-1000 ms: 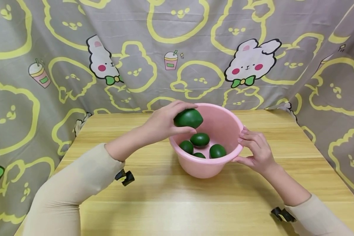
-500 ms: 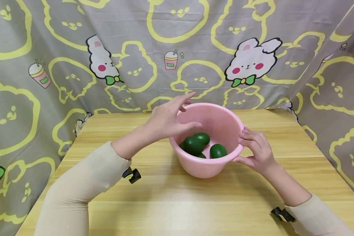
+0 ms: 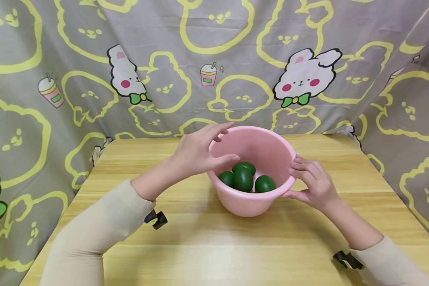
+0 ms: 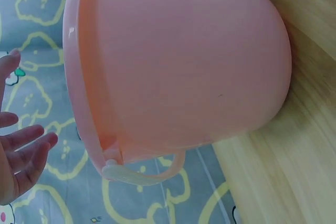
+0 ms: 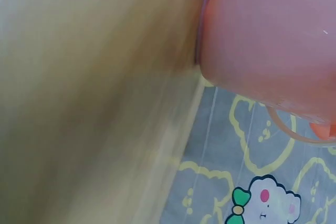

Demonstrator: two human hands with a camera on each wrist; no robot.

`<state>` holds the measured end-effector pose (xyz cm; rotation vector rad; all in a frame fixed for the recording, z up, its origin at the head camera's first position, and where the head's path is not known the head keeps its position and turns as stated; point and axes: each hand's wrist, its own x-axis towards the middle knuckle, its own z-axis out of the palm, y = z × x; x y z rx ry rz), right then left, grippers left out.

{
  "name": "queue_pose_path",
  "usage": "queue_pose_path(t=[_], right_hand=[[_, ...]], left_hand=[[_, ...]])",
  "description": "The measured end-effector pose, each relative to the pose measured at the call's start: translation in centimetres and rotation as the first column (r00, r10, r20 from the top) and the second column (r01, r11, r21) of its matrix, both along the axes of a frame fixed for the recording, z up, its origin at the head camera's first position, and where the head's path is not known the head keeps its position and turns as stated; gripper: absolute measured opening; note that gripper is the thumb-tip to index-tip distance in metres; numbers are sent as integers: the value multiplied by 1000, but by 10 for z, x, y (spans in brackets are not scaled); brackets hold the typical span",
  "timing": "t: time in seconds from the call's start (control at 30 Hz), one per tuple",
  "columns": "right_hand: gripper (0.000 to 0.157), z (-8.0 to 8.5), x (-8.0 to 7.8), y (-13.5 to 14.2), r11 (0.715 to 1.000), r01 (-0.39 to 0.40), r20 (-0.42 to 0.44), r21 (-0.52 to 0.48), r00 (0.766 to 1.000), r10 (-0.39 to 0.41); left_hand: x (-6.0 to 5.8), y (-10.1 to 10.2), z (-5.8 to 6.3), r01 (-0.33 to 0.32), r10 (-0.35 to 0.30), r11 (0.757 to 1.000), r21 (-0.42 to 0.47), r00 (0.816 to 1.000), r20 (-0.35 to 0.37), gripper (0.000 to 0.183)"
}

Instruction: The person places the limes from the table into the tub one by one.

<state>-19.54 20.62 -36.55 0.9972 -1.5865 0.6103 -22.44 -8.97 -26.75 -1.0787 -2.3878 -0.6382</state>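
A pink bucket (image 3: pixel 248 205) stands on the table, tilted slightly toward me in the head view. Several glossy dark green avocados (image 3: pixel 243 179) lie at its bottom. One sits on top in the middle and partly covers others. My left hand (image 3: pixel 196 153) hovers over the bucket's left rim with nothing in it, thumb and fingers spread apart. In the left wrist view that hand (image 4: pixel 23 156) is beside the bucket's mouth. My right hand (image 3: pixel 312 182) grips the rim on the right, fingers on top and thumb below. The right wrist view shows only the bucket's side (image 5: pixel 268 40).
The bucket's pale handle (image 4: pixel 142 174) hangs down on its far side. A wooden table (image 3: pixel 186 250) extends all round. Behind it hangs a grey curtain (image 3: pixel 157 31) with yellow outlines and rabbits. Black wrist straps (image 3: pixel 155 219) sit at both sleeves.
My left hand has let go of an avocado, which dropped into the bucket and rolled toward its middle. The left hand stays near the rim. My right hand has kept its grip.
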Motion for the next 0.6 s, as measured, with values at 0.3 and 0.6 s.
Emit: queue_pose_path(t=[0.3,0.6], right_hand=[[60,7,-4,15,986,19,-14,167,1000,-17],[62,20,-5,26,941,-21,112,339,994,-18]], left_hand=[[0,-5,-10,2,-3,1000,-6,999,-35,73],[1,-13,-18,17,-17,1000,-7,998,-65,72]])
